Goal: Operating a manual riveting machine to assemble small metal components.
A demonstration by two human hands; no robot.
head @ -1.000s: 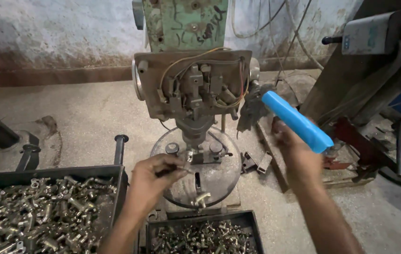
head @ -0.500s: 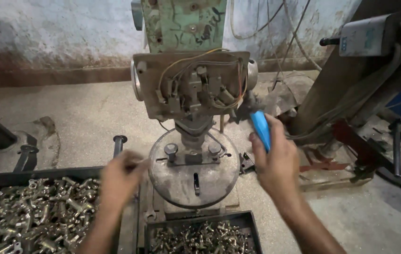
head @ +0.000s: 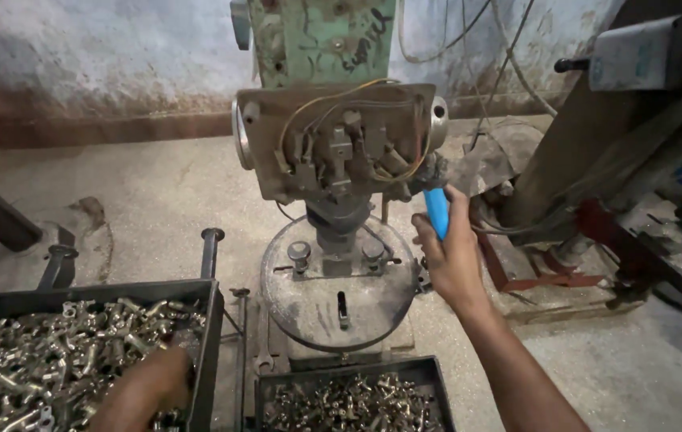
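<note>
My right hand (head: 451, 254) grips the blue handle (head: 436, 211) of the lever on the right side of the green drill press (head: 333, 152). Below the spindle lies the round metal work table (head: 333, 296), with two knobs and a slot on it. My left hand (head: 145, 390) reaches down into the left tray (head: 205, 320), which is heaped with small silvery metal parts (head: 53, 352). Its fingers are buried among the parts, so whether it holds one cannot be told.
A second dark tray (head: 353, 400) of small metal parts sits in front of the press base. Dark metal rods (head: 211, 248) stand upright left of the round table. Another machine (head: 637, 152) with a red frame stands at the right. The floor is dusty concrete.
My left hand left the round table and dropped into the left tray of parts. My right hand pulled the blue lever handle down and in toward the press.
</note>
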